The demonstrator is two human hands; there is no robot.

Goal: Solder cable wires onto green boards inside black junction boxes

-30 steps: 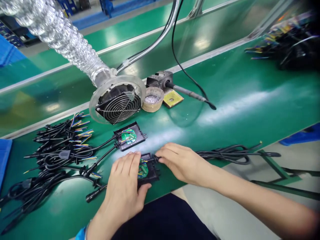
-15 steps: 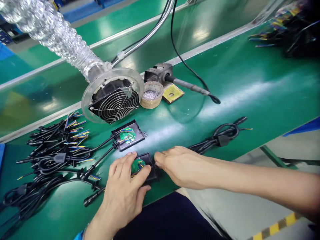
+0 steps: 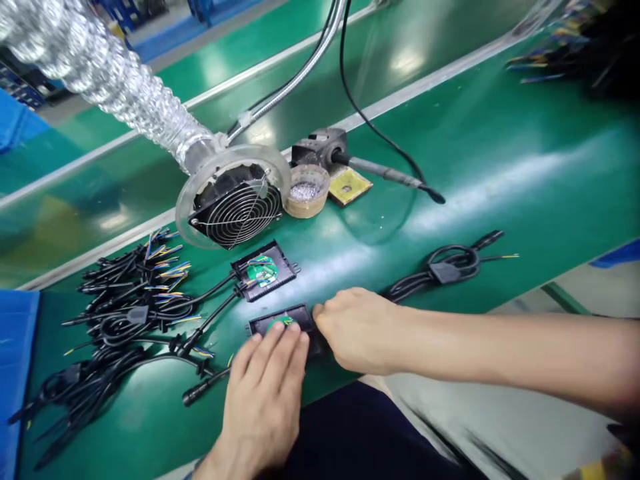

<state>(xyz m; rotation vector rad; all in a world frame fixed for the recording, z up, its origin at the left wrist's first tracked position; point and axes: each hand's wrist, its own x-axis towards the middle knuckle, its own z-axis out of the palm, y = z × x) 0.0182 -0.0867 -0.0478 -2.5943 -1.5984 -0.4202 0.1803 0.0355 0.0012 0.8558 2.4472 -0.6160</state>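
A small black housing with a round green circuit board [image 3: 280, 322] lies near the front edge of the green table. My left hand [image 3: 265, 400] rests on it with fingers stretched flat over the board. My right hand [image 3: 357, 328] is curled at the housing's right end, where a black cable [image 3: 440, 270] enters; its fingertips are hidden. A second black housing with a green board [image 3: 265, 270] lies just behind, with cables running off to the left.
A fume fan on a foil duct [image 3: 235, 200] stands behind the housings. Beside it are a solder-scrap cup [image 3: 306, 192], a yellow sponge pad [image 3: 350, 187] and a soldering iron [image 3: 390, 177]. A pile of black cables with coloured wire ends [image 3: 125, 300] lies at left.
My left hand has flattened, its fingers sliding up over the near housing's board. The right hand stayed at the housing's right end. The view shifted slightly.
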